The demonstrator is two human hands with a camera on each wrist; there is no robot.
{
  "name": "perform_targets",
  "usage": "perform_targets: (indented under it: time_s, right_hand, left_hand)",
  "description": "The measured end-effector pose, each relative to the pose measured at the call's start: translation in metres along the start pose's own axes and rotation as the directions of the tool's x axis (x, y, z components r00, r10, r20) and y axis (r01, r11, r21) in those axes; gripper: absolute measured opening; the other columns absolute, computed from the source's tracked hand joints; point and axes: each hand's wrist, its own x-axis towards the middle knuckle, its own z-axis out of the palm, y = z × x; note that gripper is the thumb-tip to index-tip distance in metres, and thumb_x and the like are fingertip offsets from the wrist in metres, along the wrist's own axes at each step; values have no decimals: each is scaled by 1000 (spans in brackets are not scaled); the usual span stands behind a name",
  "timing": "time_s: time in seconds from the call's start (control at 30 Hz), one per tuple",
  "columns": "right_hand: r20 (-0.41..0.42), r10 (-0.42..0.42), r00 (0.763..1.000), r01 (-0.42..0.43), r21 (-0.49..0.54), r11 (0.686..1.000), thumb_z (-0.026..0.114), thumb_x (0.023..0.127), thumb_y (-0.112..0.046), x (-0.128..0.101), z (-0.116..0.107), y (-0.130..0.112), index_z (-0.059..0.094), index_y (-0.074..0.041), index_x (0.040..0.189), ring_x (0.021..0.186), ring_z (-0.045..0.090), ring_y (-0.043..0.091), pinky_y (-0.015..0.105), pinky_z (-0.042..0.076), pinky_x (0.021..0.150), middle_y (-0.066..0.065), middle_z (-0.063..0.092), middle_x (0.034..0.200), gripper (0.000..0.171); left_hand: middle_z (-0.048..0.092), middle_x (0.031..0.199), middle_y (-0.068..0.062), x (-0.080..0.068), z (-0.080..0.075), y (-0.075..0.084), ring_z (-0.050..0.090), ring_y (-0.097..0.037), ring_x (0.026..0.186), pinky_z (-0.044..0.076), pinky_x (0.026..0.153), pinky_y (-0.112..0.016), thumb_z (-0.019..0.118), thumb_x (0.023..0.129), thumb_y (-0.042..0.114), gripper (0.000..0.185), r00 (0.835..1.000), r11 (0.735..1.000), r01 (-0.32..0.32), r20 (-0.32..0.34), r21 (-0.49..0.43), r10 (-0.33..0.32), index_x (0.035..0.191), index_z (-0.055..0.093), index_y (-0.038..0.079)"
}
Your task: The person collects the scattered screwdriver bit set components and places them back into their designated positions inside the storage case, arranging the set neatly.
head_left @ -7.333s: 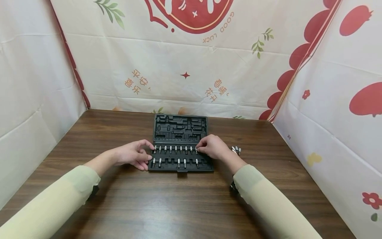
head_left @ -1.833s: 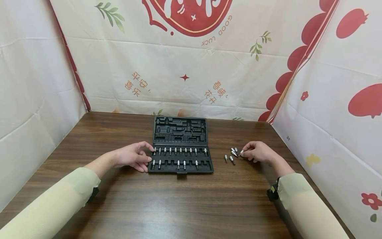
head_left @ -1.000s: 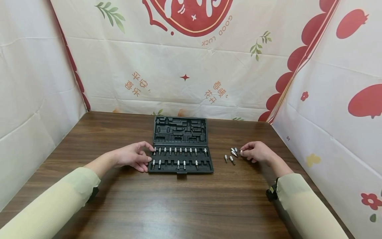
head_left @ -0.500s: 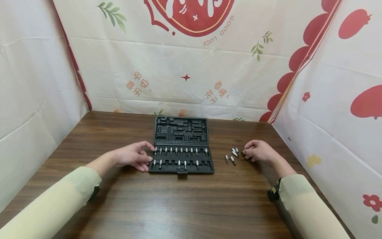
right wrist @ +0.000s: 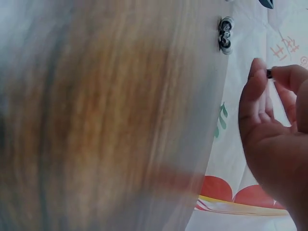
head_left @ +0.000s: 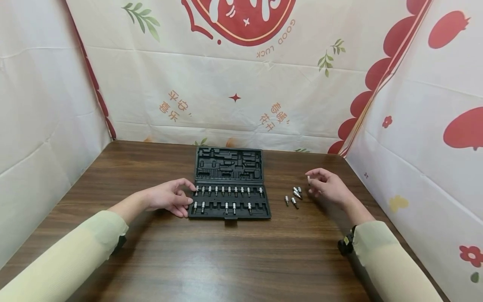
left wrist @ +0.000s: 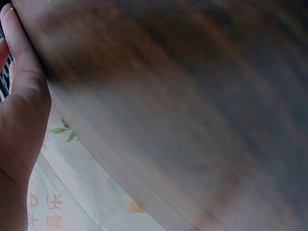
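A wood-grain desk [head_left: 226,260] stood against a cream printed cloth [head_left: 211,75] bearing a round red emblem [head_left: 241,35], upside-down "GOOD LUCK" lettering [head_left: 266,51], green leaf sprigs [head_left: 144,19] and a scalloped red border [head_left: 377,71]; pomegranate prints [head_left: 449,29] decorated the right-hand cloth [head_left: 415,142].

Pale yellow sleeves [head_left: 64,258] end in greenish cuffs [head_left: 109,225] beside black wrist devices [head_left: 345,245].

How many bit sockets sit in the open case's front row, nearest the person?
5: a left pair, a middle pair and a single bit socket farther right. None there seems hidden.
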Motion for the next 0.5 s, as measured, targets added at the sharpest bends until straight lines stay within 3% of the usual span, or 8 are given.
perform_targets:
  time_s: [0.17, 0.5]
  right_hand:
    - [-8, -45, 999, 45, 97, 994, 70, 110, -18, 0, 1, -4, 57, 0, 145, 91, 74, 10, 30, 68, 76, 10, 70, 109, 42]
    - [-22, -70, 997, 72, 115, 991, 77, 106, -27, -3, 8, -23, 64, -20, 137, 87, 73, 15, 30, 59, 68, -4, 71, 106, 34]
  left_hand:
    - [66, 97, -15, 0, 0, -1, 80, -22, 83, 71, 77, -35, 64, 110, 7, 52, 1000, 1000, -2, 1, 1, 2, 153, 34, 2]
    - [66, 97, -15, 1, -1, -1, 80, -22, 83, 72, 77, -36, 63, 110, 6, 51, 1000, 1000, -6, 5, 5, 6, 152, 34, 2]
